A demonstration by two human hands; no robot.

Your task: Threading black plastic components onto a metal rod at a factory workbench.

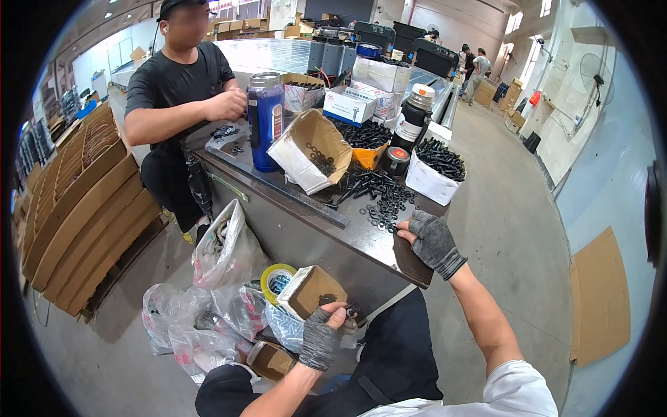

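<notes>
My left hand (pixel 323 338), in a grey fingerless glove, is closed in front of my lap. A small black bolt (pixel 351 310) shows between its thumb and fingers, partly hidden. Just behind it stands an open white cardboard box (pixel 314 292) with a brown inside. At the tabletop's near right corner is my right hand (pixel 432 243), gloved alike. Its bare thumb and fingertips are pinched at the edge of a spread of dark washers (pixel 382 210); whatever is between them is too small to make out. Loose black bolts (pixel 365 185) lie beyond the washers.
On the table (pixel 326 233) are a tilted box of washers (pixel 321 160), a blue bottle (pixel 265 121), a black thermos (pixel 413 117) and a white box of bolts (pixel 438 167). Plastic bags (pixel 229 243) and a tape roll (pixel 278 281) sit below. A co-worker (pixel 184 90) stands across at left.
</notes>
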